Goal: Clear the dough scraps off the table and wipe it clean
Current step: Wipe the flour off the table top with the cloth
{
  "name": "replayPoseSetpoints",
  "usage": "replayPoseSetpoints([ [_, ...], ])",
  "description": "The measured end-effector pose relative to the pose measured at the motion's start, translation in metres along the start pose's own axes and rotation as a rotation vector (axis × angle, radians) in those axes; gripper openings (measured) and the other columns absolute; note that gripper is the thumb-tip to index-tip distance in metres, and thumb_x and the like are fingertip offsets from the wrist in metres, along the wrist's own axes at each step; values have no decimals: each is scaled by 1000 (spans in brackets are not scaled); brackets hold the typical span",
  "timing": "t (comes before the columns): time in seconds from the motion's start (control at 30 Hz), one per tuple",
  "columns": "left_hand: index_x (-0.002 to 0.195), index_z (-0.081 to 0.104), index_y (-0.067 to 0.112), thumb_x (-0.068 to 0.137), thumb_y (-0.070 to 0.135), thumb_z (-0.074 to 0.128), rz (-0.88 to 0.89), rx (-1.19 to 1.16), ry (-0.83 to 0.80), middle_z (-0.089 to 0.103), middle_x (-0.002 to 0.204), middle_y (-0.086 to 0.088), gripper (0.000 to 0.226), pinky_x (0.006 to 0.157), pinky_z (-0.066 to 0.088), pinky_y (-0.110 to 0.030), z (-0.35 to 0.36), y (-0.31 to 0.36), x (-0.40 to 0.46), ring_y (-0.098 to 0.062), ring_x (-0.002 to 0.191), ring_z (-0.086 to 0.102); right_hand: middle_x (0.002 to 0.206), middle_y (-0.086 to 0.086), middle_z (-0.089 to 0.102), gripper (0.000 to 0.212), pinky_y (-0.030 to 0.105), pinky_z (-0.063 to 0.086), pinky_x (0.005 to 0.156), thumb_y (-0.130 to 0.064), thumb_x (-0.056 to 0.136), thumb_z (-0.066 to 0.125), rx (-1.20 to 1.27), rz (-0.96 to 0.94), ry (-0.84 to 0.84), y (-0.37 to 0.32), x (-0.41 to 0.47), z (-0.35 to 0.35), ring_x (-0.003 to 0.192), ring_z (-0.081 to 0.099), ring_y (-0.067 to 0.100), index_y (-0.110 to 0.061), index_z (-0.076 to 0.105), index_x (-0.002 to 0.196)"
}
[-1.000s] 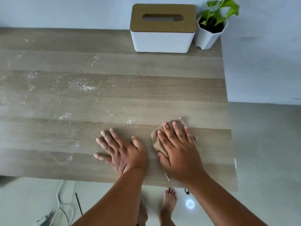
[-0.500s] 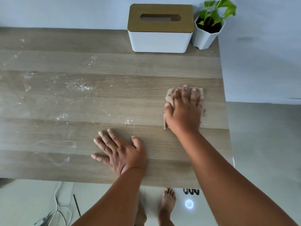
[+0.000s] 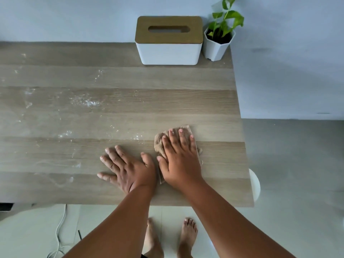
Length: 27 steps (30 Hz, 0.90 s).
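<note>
Wooden table (image 3: 167, 101), seen from above; far edge runs against a pale wall, right edge open to grey floor.

Right hand (image 3: 181, 161): flat, fingers straight and close together, pressing a tan cloth (image 3: 159, 144) onto the table top. Cloth lies in the near-right part of the table, apart from the right edge with a strip of bare wood between, and well back from the near edge. Cloth shows past the fingertips, at the thumb side and in a thin strip by the little finger.

Left hand (image 3: 128, 169): flat on the wood, fingers spread wide, holding nothing. Its thumb lies just beside the right thumb and the cloth's left border.

White flour dust and smears (image 3: 86, 103) across the middle and left of the table; more specks (image 3: 137, 136) just left of the cloth's far corner, and faint streaks (image 3: 72, 178) toward the near-left. No dough lumps can be made out, only powder.

Far-right corner: a white tissue box with a wooden lid (image 3: 169, 40), and just beside it a small white pot with a green plant (image 3: 218, 41), both near the far edge.

Open wood lies between the hands and the box, and leftward to the picture's edge.

Under the near edge: two bare feet (image 3: 188, 237), a white cable (image 3: 60, 228) on the floor.
</note>
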<state>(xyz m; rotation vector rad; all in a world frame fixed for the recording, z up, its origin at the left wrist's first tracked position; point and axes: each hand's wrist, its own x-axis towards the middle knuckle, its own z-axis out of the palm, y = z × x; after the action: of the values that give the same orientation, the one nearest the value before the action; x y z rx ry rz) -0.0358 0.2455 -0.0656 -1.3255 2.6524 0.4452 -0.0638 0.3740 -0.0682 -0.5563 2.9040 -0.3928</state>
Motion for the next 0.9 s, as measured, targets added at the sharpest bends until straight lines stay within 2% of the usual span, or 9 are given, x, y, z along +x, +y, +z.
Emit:
replayPoseSetpoints([
  [0.1,165,1,14,90,55,29,7,9,4,-9,173,-6,90,122,-13,-63,0,-1,-1,-25,157,-19,170,7,21,64,55,9,128,-46,104,30,116,-1,51,18,-14,-7,160,5,27,-17,32,161],
  [0.27,165,0,14,92,55,30,9,-9,4,-9,173,-5,89,122,-14,-62,-2,-1,-3,-24,157,-20,165,11,34,52,54,24,125,-21,102,42,117,137,221,83,-54,-10,157,24,27,-7,47,152],
  [0.37,165,2,15,93,55,32,16,-32,10,-8,173,-4,88,122,-15,-62,-3,-2,-3,-24,157,-19,165,12,34,52,54,25,125,-21,100,41,64,126,229,97,-58,-7,156,24,28,-7,51,149],
  [0.53,164,7,26,97,49,42,60,-172,28,1,173,-2,80,124,-13,-60,-6,-10,-5,-20,159,-9,167,11,29,55,54,22,126,-27,101,36,5,144,206,92,-56,-3,159,15,27,-11,45,153],
  [0.6,163,12,33,99,47,40,165,-232,45,4,173,0,71,125,-13,-56,-7,-8,-10,-23,159,-1,168,10,27,55,54,20,126,-28,102,36,-7,146,196,93,-56,-3,159,13,27,-12,43,154],
  [0.67,162,16,33,102,49,33,359,-256,61,12,172,1,64,127,-9,-49,-9,7,-20,-22,158,5,168,10,28,55,55,19,126,-28,102,36,-6,141,187,94,-56,-4,159,12,27,-12,42,154],
  [0.8,160,21,28,103,51,33,722,-327,16,26,168,-1,63,128,17,-44,-1,61,-39,-20,155,17,166,9,32,55,55,20,126,-27,100,36,2,147,186,91,-56,-6,158,18,27,-12,44,153],
  [0.9,164,12,25,104,46,26,833,-99,-115,17,172,-3,65,130,13,-43,21,74,-42,-21,159,11,165,10,34,56,54,20,126,-30,101,33,4,147,182,91,-56,-6,158,21,27,-12,45,152],
])
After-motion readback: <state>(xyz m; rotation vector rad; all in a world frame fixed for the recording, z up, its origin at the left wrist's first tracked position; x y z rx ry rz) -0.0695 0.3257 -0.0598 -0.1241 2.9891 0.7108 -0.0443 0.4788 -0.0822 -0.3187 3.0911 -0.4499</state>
